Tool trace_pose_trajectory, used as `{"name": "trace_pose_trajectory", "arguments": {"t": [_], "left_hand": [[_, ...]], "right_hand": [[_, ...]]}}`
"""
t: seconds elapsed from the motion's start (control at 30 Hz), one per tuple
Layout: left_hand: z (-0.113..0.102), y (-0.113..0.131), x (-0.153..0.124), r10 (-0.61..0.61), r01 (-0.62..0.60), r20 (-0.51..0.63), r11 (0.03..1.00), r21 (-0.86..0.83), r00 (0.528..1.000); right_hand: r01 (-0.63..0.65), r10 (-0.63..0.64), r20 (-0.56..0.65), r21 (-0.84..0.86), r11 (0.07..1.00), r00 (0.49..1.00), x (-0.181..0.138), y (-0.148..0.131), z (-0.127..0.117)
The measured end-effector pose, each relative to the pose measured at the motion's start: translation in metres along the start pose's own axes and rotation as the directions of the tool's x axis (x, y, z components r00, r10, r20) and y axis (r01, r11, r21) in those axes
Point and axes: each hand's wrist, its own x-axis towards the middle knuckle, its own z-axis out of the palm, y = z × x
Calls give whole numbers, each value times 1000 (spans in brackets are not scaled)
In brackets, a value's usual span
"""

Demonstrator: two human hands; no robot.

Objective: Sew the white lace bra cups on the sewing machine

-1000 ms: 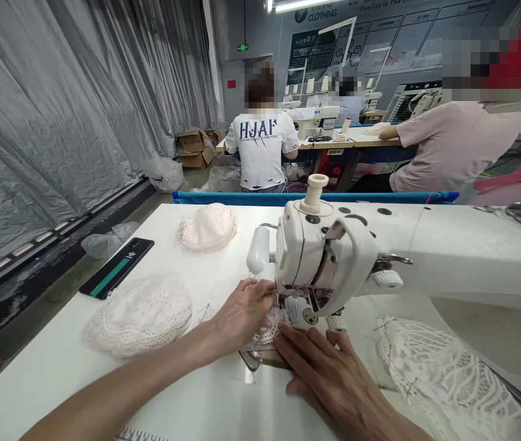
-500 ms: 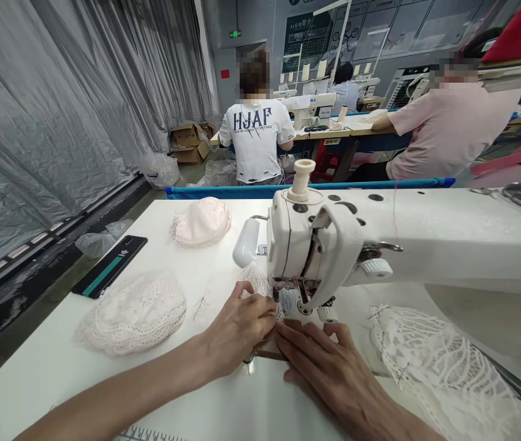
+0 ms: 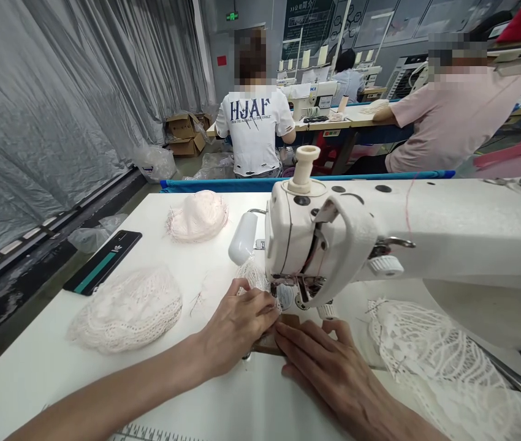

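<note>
My left hand (image 3: pixel 244 321) has its fingers curled on a piece of white lace (image 3: pixel 252 274), left of the needle of a white sewing machine (image 3: pixel 283 239). My right hand (image 3: pixel 329 361) lies with stretched fingers, its tips on the front of the work by a brown plate (image 3: pixel 290 321) at the machine bed. The fingertips of both hands nearly meet below the presser foot. They hide much of the lace there, and the needle point cannot be made out.
On the left are lace cups (image 3: pixel 127 309), a pale pink cup (image 3: pixel 198 215) and a dark phone (image 3: pixel 103 262). More white lace (image 3: pixel 439 361) lies under the machine arm, beside metal scissors (image 3: pixel 518 380). A ruler scale (image 3: pixel 150 433) marks the front. Co-workers (image 3: pixel 254 131) sit beyond the blue bar (image 3: pixel 224 184).
The view has shifted slightly, so the background and the machine head sit a little differently in it. Both hands keep nearly the same place and pose at the lace.
</note>
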Motion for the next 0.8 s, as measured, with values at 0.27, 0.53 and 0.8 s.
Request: {"name": "trace_pose_trajectory", "arguments": {"t": [0.27, 0.53, 0.8], "left_hand": [[-1, 1, 1, -16, 16, 31, 1000, 3, 999], [1, 0, 1, -13, 13, 28, 1000, -6, 1000], [-1, 0, 1, -11, 11, 29, 1000, 10, 1000]], "right_hand": [[-22, 22, -16, 14, 1000, 1000, -5, 2, 8], [-37, 36, 3, 31, 999, 999, -3, 0, 5], [-33, 33, -11, 14, 999, 999, -3, 1, 8]]}}
